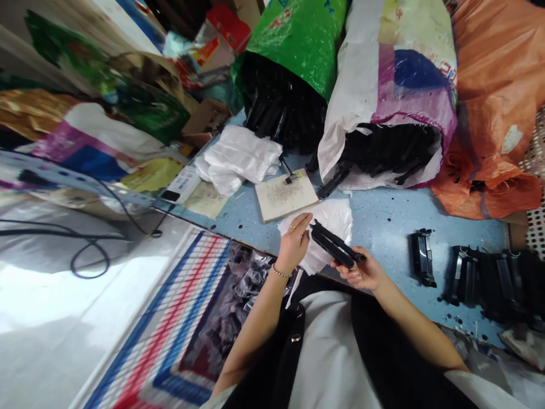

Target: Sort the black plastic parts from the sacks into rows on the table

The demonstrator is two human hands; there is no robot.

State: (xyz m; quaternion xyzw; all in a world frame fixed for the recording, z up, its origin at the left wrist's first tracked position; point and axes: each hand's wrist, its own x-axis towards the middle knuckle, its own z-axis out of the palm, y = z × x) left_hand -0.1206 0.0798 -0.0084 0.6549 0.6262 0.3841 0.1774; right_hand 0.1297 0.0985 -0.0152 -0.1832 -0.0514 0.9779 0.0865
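Observation:
My right hand [360,270] grips one end of a pair of long black plastic parts [332,243], held slanted above the bench front. Beside their far end is my left hand [294,243], its fingers stretched out over a white plastic bag [340,218]. Whether those fingertips touch the bag or the parts I cannot tell. The bag lies flat under both hands, partly covered by them. Behind it is a pale board [283,199] with dark specks, and a small black-headed tool [292,177] rests on it.
A stack of white plastic bags [242,153] lies left of the board. Green [298,40] and white-purple [395,85] sacks of black parts lie open behind. An orange sack [494,113] is at right. More black parts [489,278] line the blue bench [378,213]. A striped bag [170,341] stands below.

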